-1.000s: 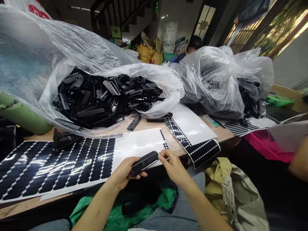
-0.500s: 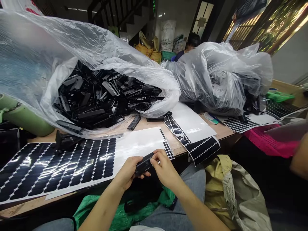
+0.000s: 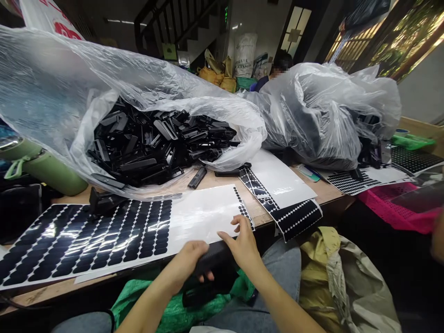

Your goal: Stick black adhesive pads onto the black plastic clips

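My left hand (image 3: 190,260) is closed around a long black plastic part (image 3: 215,255), held below the table's front edge; hand and part are a little blurred. My right hand (image 3: 243,240) is just to the right of that part, thumb and fingers apart with nothing visible between them. Behind both hands lies a sheet of black rounded stickers (image 3: 114,240) on white backing, bare white at its right side. At its left end another black plastic part (image 3: 102,202) rests on the stickers. A small black piece (image 3: 197,178) lies beyond the sheet.
A clear plastic bag (image 3: 243,113) spills many black parts (image 3: 145,143). Right of it stands a second bulging bag (image 3: 308,111). More sticker sheets (image 3: 298,217), a green bottle (image 3: 55,173) and a pink basket (image 3: 391,208) are around. A green sack (image 3: 163,305) lies below; a person (image 3: 274,69) sits behind.
My right hand has let go of the black part and its fingers have spread. My left hand has lowered the part slightly. The camera view has shifted a little.
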`<state>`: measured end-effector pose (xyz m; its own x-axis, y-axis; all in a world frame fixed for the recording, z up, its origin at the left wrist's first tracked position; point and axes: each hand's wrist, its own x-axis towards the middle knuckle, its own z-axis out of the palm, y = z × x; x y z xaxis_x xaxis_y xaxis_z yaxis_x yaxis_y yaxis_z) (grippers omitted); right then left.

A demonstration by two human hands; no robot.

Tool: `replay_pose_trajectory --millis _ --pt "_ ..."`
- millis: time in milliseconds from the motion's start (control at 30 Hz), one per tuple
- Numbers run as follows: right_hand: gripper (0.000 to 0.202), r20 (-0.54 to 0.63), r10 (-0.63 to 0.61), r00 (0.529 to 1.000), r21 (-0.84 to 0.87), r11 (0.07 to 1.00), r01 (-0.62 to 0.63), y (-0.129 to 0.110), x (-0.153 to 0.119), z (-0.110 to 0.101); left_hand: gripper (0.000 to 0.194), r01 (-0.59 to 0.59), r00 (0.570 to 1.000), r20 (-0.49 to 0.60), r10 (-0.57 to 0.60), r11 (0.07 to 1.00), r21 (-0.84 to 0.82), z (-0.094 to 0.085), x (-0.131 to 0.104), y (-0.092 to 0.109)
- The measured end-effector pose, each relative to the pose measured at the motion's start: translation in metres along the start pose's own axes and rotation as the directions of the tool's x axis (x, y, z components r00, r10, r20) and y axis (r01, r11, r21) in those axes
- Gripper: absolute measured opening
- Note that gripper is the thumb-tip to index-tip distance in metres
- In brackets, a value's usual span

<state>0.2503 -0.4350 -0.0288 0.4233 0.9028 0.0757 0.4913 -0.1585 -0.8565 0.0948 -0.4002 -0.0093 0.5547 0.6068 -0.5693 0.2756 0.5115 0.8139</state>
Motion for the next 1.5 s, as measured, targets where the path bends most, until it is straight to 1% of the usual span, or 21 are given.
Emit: replay_pose_trajectory --millis 67,133,233,267,333,367,433,500,567,633,700,767,833,900,1000,1067,1133,1267,1333,1433,1500 --pt "0.024 0.020 0.031 0.999 0.006 0.999 -0.031 0.013 -0.003 0.000 0.029 0.010 0.999 0.045 -0.018 0.987 0.160 0.001 -0.016 -0.013" --pt "0.023 0.048 0.058 0.997 0.012 0.998 -0.058 0.024 -0.006 0.000 0.027 -0.067 0.998 0.039 0.058 0.939 0.337 0.000 -0.029 -0.018" --pt "0.025 0.064 0.093 0.994 0.011 0.995 -0.094 0.033 -0.010 0.001 0.031 -0.205 0.970 -0.008 0.244 0.829 0.520 -0.013 -0.022 0.001" --pt "0.025 0.066 0.094 0.993 0.011 0.995 -0.095 0.032 -0.011 0.002 0.030 -0.232 0.955 -0.026 0.295 0.799 0.555 -0.020 -0.009 0.015" --pt "0.023 0.077 0.081 0.994 0.015 0.996 -0.082 0.028 -0.012 0.005 0.031 -0.220 0.851 -0.244 0.464 0.739 0.637 -0.037 0.029 0.047" --pt "0.022 0.091 0.071 0.993 0.018 0.997 -0.073 0.024 -0.013 0.007 0.032 -0.163 0.789 -0.332 0.517 0.698 0.698 -0.047 0.052 0.064" --pt "0.019 0.136 0.045 0.990 0.019 0.999 -0.048 0.016 -0.016 0.010 0.033 0.052 0.700 -0.463 0.544 0.607 0.793 -0.064 0.097 0.091" --pt "0.016 0.172 0.000 0.985 -0.004 1.000 0.000 0.011 -0.018 0.012 0.036 0.101 0.680 -0.492 0.544 0.595 0.798 -0.078 0.133 0.106" --pt "0.015 0.171 -0.076 0.982 -0.065 0.994 0.088 0.009 -0.019 0.013 0.039 0.122 0.685 -0.499 0.532 0.591 0.797 -0.087 0.154 0.109" --pt "0.021 0.185 -0.170 0.968 -0.153 0.968 0.199 0.010 -0.017 0.015 0.035 0.133 0.696 -0.499 0.517 0.590 0.796 -0.092 0.165 0.105" --pt "0.036 0.268 -0.240 0.933 -0.233 0.923 0.305 0.014 -0.013 0.017 0.028 0.135 0.701 -0.499 0.510 0.592 0.795 -0.097 0.167 0.098" --pt "0.048 0.367 -0.268 0.891 -0.291 0.876 0.384 0.018 -0.006 0.019 0.027 0.124 0.690 -0.500 0.523 0.596 0.794 -0.102 0.164 0.092" --pt "0.048 0.414 -0.268 0.870 -0.342 0.840 0.421 0.021 0.003 0.018 0.029 0.100 0.665 -0.507 0.549 0.607 0.788 -0.108 0.155 0.089" --pt "0.040 0.400 -0.245 0.883 -0.403 0.819 0.410 0.021 0.015 0.016 0.032 0.077 0.632 -0.521 0.573 0.623 0.779 -0.116 0.137 0.087" --pt "0.027 0.343 -0.181 0.922 -0.448 0.831 0.330 0.015 0.038 0.016 0.041 -0.028 0.555 -0.539 0.633 0.662 0.749 -0.129 0.094 0.078" --pt "0.023 0.280 -0.131 0.951 -0.394 0.888 0.238 0.004 0.054 0.027 0.049 -0.216 0.493 -0.524 0.695 0.681 0.700 -0.134 0.061 0.061" --pt "0.026 0.233 -0.060 0.971 -0.311 0.941 0.133 -0.009 0.066 0.046 0.044 -0.282 0.475 -0.474 0.741 0.639 0.716 -0.134 0.034 0.037" --pt "0.053 0.267 0.134 0.954 -0.211 0.974 -0.077 -0.033 0.073 0.089 0.036 -0.226 0.444 -0.497 0.745 0.630 0.743 -0.128 0.007 -0.014" --pt "0.058 0.311 0.156 0.937 -0.111 0.986 -0.128 -0.037 0.068 0.101 0.037 -0.212 0.414 -0.545 0.729 0.660 0.721 -0.125 0.003 -0.029" --pt "0.056 0.413 0.073 0.908 0.061 0.992 -0.108 -0.030 0.056 0.098 0.040 -0.235 0.392 -0.548 0.739 0.656 0.717 -0.121 -0.002 -0.032" --pt "0.056 0.463 0.038 0.886 0.092 0.992 -0.091 -0.019 0.051 0.082 0.041 -0.270 0.431 -0.482 0.763 0.619 0.738 -0.117 -0.004 -0.028"
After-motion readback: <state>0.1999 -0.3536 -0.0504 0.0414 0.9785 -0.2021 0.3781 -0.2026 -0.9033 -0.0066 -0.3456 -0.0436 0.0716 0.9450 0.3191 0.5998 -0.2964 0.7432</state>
